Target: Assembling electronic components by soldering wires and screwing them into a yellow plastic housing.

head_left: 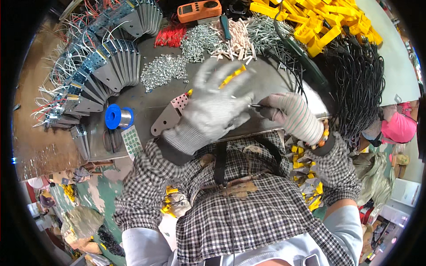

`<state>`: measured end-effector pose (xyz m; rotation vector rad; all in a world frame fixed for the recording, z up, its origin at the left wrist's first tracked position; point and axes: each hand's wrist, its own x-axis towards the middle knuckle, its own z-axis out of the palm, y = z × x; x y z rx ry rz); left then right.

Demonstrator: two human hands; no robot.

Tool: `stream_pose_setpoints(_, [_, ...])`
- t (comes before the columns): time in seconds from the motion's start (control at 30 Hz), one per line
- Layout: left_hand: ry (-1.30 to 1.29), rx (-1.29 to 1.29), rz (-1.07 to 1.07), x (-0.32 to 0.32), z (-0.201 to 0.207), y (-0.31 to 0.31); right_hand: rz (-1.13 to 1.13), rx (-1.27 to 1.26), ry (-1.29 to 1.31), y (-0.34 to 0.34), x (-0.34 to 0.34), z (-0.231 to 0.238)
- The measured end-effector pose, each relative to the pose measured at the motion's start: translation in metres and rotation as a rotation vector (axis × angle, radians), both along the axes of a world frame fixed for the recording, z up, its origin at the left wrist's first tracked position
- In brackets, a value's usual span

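two gloved hands meet over the table. left hand, fingers spread, presses on a grey bracket with a yellow part beside it. right hand pinches a thin tool, tip touching the left glove.

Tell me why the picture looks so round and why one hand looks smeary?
Head view: the fisheye lens bends straight lines, so the table edge curves and the corners go black. The left hand is motion-blurred, its raised fingers smeared. The right hand is sharper, pinching a thin metal tool. The screws glint under bright light.
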<state>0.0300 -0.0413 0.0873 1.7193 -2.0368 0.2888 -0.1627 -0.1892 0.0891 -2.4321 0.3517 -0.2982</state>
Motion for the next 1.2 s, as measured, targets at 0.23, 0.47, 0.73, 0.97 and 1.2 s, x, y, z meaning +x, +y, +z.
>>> stream_pose_setpoints(0.23, [0.446,0.329,0.002,0.018,-0.015,-0.004,-0.047,0.179,0.030,-0.003,0.019,0.027])
stream_pose_setpoints(0.47, [0.476,0.336,0.143,0.044,-0.023,0.041,0.058,0.095,-0.095,0.012,0.050,-0.007])
stream_pose_setpoints(0.73, [0.765,0.513,0.025,0.071,-0.011,0.003,-0.119,0.410,0.135,0.018,0.063,0.004])
stream_pose_setpoints(0.97, [1.347,1.054,-0.218,0.107,-0.016,-0.011,0.173,-0.759,-0.214,0.028,0.034,-0.005])
stream_pose_setpoints(1.2, [0.411,0.291,-0.205,0.091,-0.021,0.005,-0.127,-0.146,-0.361,-0.065,0.129,-0.002])
